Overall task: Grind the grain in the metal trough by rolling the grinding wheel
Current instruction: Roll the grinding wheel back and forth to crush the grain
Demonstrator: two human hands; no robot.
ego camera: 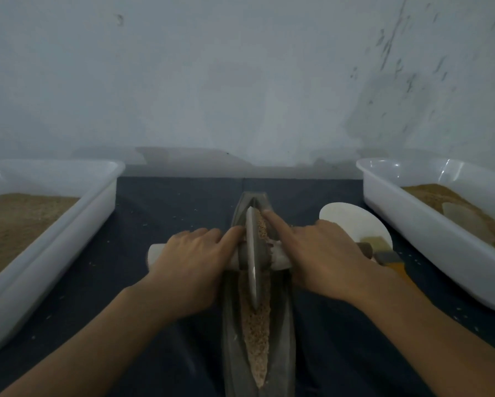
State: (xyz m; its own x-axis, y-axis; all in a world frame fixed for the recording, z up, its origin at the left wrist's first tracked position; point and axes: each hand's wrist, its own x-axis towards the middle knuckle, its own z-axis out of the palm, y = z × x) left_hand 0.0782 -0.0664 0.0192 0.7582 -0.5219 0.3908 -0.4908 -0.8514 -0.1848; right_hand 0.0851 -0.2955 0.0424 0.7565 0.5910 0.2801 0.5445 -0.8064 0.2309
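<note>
Two hands work one grinding wheel point(253, 253), which stands on edge in the metal trough point(280, 325) a little beyond the trough's middle, its rim sunk in the grain point(255, 333). The trough lies lengthwise away from the person on the dark-covered table point(160, 202). The wheel's axle handle point(156, 252) crosses the trough. The left hand point(189, 262) lies over the handle left of the trough, fingers curved round it, thumb reaching toward the hub. The right hand point(326, 253) covers the handle on the trough's right, its grip curled there except the index finger, which points straight along the wheel's far side.

Judging by the grain, the job is partly done: the strip nearer the person than the wheel looks crushed and packed, yet still coarse and crumbly, and clumps cling to the wheel's right face. More passes along the trough seem needed before it is fine.

Just right of the trough, behind the right hand, sits a white plate point(352, 222) with a brush point(384, 253) lying partly on it. Further right stands a white tub point(384, 181) of brown meal; well left of the trough, a second white tub point(103, 190) holds more.
</note>
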